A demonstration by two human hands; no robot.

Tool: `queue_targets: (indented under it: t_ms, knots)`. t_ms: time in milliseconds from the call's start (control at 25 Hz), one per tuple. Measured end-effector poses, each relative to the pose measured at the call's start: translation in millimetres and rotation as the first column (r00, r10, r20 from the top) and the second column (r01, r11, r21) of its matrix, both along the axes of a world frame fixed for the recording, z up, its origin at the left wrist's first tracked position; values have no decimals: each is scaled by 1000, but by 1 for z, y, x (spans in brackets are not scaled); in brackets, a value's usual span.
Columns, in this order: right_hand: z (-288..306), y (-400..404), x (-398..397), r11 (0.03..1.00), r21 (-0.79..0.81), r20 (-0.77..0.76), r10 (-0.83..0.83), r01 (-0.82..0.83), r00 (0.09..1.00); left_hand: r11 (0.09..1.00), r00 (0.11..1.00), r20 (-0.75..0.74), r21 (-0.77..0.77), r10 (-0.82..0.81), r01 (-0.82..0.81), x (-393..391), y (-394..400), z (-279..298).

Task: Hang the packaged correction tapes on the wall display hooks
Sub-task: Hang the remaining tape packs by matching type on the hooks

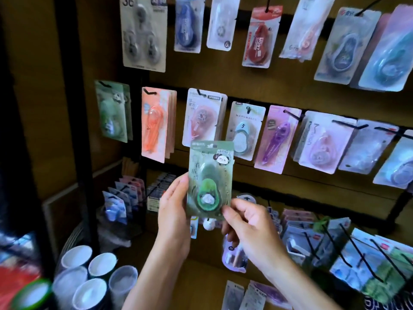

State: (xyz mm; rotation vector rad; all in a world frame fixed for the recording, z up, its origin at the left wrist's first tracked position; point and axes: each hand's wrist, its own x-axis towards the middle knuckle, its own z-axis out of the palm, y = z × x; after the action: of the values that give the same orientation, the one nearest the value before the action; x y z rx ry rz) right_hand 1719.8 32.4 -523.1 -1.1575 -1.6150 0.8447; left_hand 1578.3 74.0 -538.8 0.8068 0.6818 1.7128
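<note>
A green packaged correction tape (210, 177) with a panda sticker is held upright in front of the wall display. My left hand (173, 211) holds its left edge, thumb on the front. Its lower right corner is pinched by my right hand (248, 222). Matching green packs (112, 111) hang on a black hook at the far left of the middle row. Beside them hang orange packs (155, 125), pink packs (202, 118), a blue pack (244, 130) and a purple pack (277, 137).
More packaged tapes fill the top row (260, 36) and the right side (324, 142). Long black hooks (348, 251) with packs jut out at lower right. Several white cups (89, 276) stand at lower left beside a dark post (76, 108).
</note>
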Motion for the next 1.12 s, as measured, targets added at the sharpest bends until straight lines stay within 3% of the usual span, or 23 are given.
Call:
queue_targets:
  t_ms: [120, 320, 480, 600, 680, 760, 920, 1120]
  knots:
    - [22, 7, -43, 989, 114, -33, 100, -96, 994, 974, 973, -76, -38, 219, -222, -46, 5, -6]
    - [50, 45, -142, 983, 39, -49, 182, -181, 982, 836, 804, -310, -46, 508, -546, -144, -5, -20]
    - [71, 77, -207, 985, -21, -55, 172, -174, 984, 714, 434, -726, 111, 533, -691, -184, -21, -36]
    - [82, 102, -237, 995, -19, -22, 101, -102, 995, 648, 182, -837, 242, 517, -722, -197, -19, -36]
    - [82, 114, -243, 998, -30, -20, 52, -53, 998, 650, 60, -884, 293, 464, -701, -194, -14, -34]
    - [75, 119, -243, 999, -32, -22, 20, -21, 1000, 686, 35, -914, 277, 404, -673, -189, -8, -35]
    - [69, 125, -237, 999, -29, -37, 18, -19, 999, 742, 66, -944, 210, 324, -636, -188, 0, -35]
    - [80, 142, -244, 987, -160, 6, -31, 32, 1000, 773, 91, -958, 161, 272, -613, -188, -1, -36]
